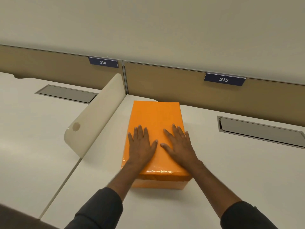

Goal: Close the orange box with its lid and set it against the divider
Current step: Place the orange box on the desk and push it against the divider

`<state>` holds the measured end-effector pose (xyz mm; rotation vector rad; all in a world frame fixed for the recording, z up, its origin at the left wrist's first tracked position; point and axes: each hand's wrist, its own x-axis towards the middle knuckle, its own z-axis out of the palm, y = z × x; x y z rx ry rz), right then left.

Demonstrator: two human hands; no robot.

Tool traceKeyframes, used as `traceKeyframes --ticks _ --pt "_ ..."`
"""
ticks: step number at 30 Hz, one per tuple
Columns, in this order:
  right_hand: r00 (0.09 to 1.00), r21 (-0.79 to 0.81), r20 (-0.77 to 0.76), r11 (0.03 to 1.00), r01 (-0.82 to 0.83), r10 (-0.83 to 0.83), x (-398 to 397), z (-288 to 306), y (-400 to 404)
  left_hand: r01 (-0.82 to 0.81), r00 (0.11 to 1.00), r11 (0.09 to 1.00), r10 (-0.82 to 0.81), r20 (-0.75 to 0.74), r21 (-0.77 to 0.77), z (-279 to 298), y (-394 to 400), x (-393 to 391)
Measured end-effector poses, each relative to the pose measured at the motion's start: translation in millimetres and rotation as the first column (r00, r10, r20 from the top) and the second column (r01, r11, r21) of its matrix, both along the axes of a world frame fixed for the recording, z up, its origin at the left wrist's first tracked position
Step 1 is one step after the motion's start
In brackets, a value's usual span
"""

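Observation:
The orange box (pixel 166 183) stands on the white desk with its orange lid (pixel 156 116) seated on top, long side running away from me. My left hand (pixel 141 146) lies flat on the near left part of the lid, fingers spread. Flat beside it, on the near right part of the lid, rests my right hand (pixel 179 143). The cream side divider (pixel 97 113) rises to the left of the box, with a strip of bare desk between them. The box's far end reaches close to the brown back panel (pixel 181 86).
The white desk (pixel 231 171) extends right, with a recessed grey cable hatch (pixel 262 131). A second hatch (pixel 66 94) sits on the neighbouring desk left of the divider. Blue number plates 214 (pixel 103 62) and 215 (pixel 224 79) hang on the back panel.

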<state>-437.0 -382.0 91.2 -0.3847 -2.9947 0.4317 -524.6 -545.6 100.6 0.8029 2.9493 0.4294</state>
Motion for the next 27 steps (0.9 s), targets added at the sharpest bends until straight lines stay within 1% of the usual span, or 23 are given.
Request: traceKeyframes --ticks 4,9,27 --pt "0.998 0.013 0.066 1.0 0.001 -0.002 -10.0 2.7 1.3 -0.015 0.999 0.999 0.014 -0.042 -0.028 -8.3 3.7 -6.6" --pt "0.995 0.009 0.096 1.0 0.005 -0.006 -31.0 6.6 -0.2 -0.013 0.999 0.999 0.011 -0.052 -0.034 -11.2 3.9 -28.4" --pt "0.997 0.013 0.035 0.997 0.074 -0.074 -130.9 -1.3 -25.7 0.017 0.997 0.998 -0.021 -0.073 -0.055 -10.3 -16.9 -132.2"
